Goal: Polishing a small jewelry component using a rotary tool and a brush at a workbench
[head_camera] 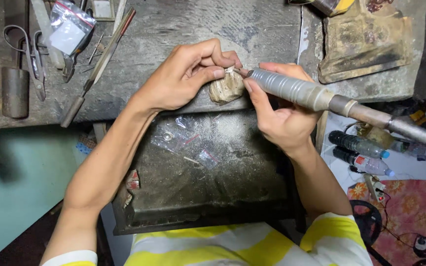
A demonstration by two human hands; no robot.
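Note:
My left hand [183, 76] pinches a tiny pale workpiece [230, 70] between thumb and fingertips, braced on a worn wooden bench peg [225, 89] at the bench's front edge. In my right hand [277, 111] I hold a grey ribbed rotary handpiece [292, 89] like a pen. Its tip touches the small piece. A flexible shaft [400, 127] runs off to the right from the handpiece.
A dark catch tray [208, 197] with dust and small plastic bags [173, 135] sits below the peg. Scissors [30, 54], files [99, 64] and a plastic bag [70, 24] lie on the bench at left. Plastic bottles [361, 150] lie on the floor at right.

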